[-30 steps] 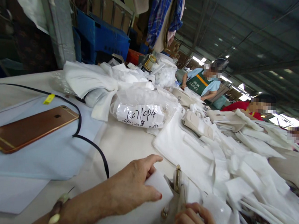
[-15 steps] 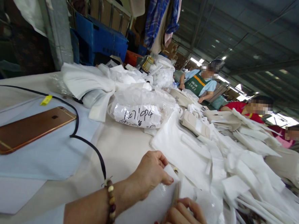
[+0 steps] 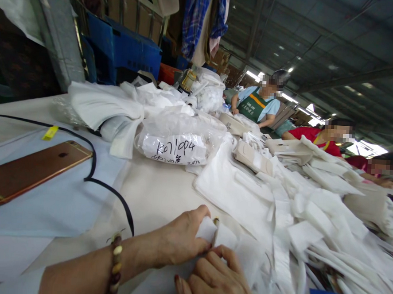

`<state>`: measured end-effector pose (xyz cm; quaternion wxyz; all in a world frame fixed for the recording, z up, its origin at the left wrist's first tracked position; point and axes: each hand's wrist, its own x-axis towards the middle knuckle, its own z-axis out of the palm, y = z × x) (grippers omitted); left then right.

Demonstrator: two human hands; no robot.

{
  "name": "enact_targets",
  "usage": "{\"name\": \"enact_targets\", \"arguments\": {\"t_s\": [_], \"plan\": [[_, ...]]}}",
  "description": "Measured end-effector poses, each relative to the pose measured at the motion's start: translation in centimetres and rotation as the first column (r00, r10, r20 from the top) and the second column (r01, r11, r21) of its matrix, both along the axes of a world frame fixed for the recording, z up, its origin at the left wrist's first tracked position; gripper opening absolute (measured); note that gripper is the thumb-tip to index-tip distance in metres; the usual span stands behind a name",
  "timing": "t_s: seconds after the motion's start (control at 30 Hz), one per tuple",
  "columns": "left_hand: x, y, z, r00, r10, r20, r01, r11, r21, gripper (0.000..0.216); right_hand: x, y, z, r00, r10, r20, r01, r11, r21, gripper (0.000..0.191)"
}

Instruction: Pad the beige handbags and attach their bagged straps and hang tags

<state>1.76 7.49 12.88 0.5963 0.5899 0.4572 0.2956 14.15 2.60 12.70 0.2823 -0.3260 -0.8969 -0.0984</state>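
My left hand (image 3: 182, 237), with a beaded bracelet at the wrist, pinches a white wrapping sheet (image 3: 206, 230) between thumb and fingers. A beige edge and a small gold-coloured metal piece (image 3: 216, 221) show beside the fold; what the sheet covers is mostly hidden. Curled fingers of my right hand (image 3: 217, 279) press against the near side of the same sheet, close to the left thumb. Just beyond both hands lies a flat stack of white sheets (image 3: 227, 193).
A clear plastic bag with a handwritten label (image 3: 173, 148) sits ahead. To the left are a phone (image 3: 35, 170) and a black cord (image 3: 118, 193). Beige wallets (image 3: 254, 157) and heaped white strips (image 3: 338, 231) cover the right. Several co-workers stand beyond.
Both hands have shifted left and slightly down in view, and the right hand has come closer to the left. The sheet is now folded or rolled more tightly between them. The view has shifted a little.
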Motion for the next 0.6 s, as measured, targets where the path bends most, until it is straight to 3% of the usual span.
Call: {"name": "enact_targets", "arguments": {"t_s": [0.17, 0.4, 0.5, 0.6], "plan": [[1.6, 0.6, -0.3, 0.988, 0.152, 0.01, -0.149, 0.978, -0.144, 0.029, -0.9, -0.1, -0.5, 0.996, -0.034, -0.08, 0.027, 0.996, -0.082, 0.032], [0.2, 0.0, -2.2, 0.979, 0.094, 0.182, -0.074, 0.991, -0.115, 0.022, -0.8, -0.1, 0.6, 0.987, -0.033, -0.157, -0.024, 0.937, -0.349, 0.024], [0.8, 0.1, -3.9, 0.928, 0.075, 0.365, -0.045, 0.995, -0.09, 0.018, -0.4, 0.8, 1.3, 0.977, -0.155, -0.144, 0.113, 0.958, -0.264, 0.016], [2.5, 0.9, -5.8, 0.847, 0.05, 0.529, 0.001, 0.995, -0.095, 0.019, -0.3, 2.0, 0.6, 0.961, -0.271, 0.057, 0.276, 0.954, -0.118, 0.029]]}}
